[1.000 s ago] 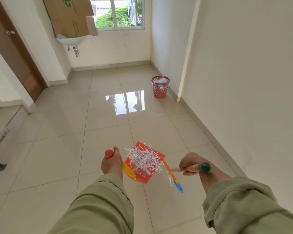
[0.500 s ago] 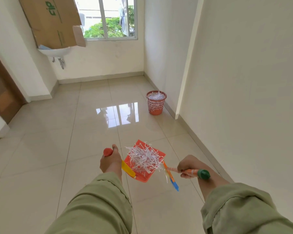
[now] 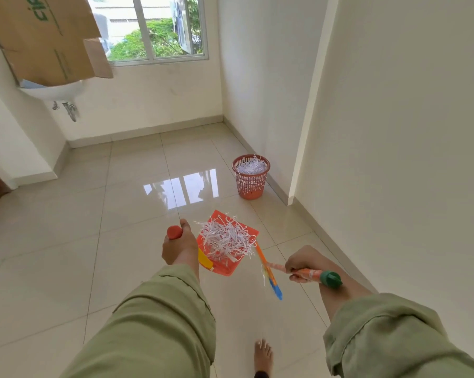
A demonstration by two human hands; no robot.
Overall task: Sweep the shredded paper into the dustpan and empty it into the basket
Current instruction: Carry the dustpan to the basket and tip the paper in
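My left hand grips the red-tipped handle of an orange dustpan, held level above the floor. A heap of white shredded paper fills the pan. My right hand grips the handle of a small broom with a green end cap; its orange and blue head hangs just right of the pan. The orange mesh basket stands on the floor ahead by the wall corner, with shredded paper inside it.
A white wall runs close on the right, with a projecting corner beside the basket. A sink with a cardboard box on it is at the far left. My bare foot is on the glossy tiles.
The view has advanced toward the basket, which is now nearer and larger. Both hands keep their hold on dustpan and broom. A bare foot has come into view below.
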